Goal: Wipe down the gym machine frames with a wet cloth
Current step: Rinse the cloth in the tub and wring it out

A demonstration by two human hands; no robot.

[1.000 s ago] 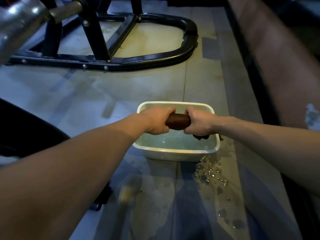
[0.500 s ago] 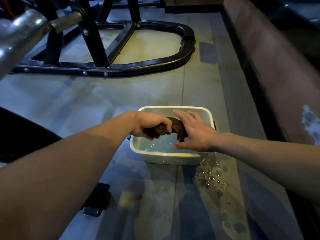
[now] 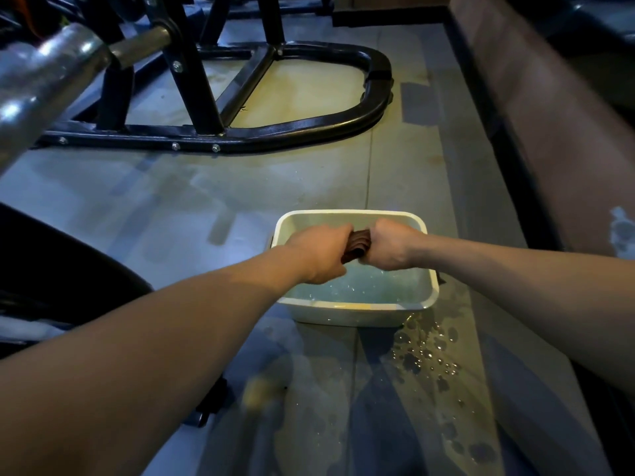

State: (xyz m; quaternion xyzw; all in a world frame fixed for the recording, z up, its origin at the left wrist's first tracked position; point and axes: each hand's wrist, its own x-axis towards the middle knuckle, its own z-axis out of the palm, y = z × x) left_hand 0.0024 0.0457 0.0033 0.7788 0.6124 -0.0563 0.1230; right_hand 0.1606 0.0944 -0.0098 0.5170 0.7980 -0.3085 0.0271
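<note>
At far left a shiny steel bar (image 3: pixel 41 73) juts in, and beyond it the black machine frame (image 3: pixel 309 132) sits on the floor (image 3: pixel 171 207), well apart from the hands and not yet wiped. Nearer, the left hand (image 3: pixel 321 254) has a clenched grip on one end of the brown cloth (image 3: pixel 359 243), which is twisted into a tight roll held above the water in the white tub (image 3: pixel 354 305). The right hand (image 3: pixel 390 249) grips the other end just as firmly, knuckles almost touching the left. Spilled drops (image 3: pixel 426 359) lie on the floor beside the tub's right corner. Wringing off-centre could send more water over the rim, leaving a slippery patch; wringing too little would likely leave the cloth dripping onto the frame.
</note>
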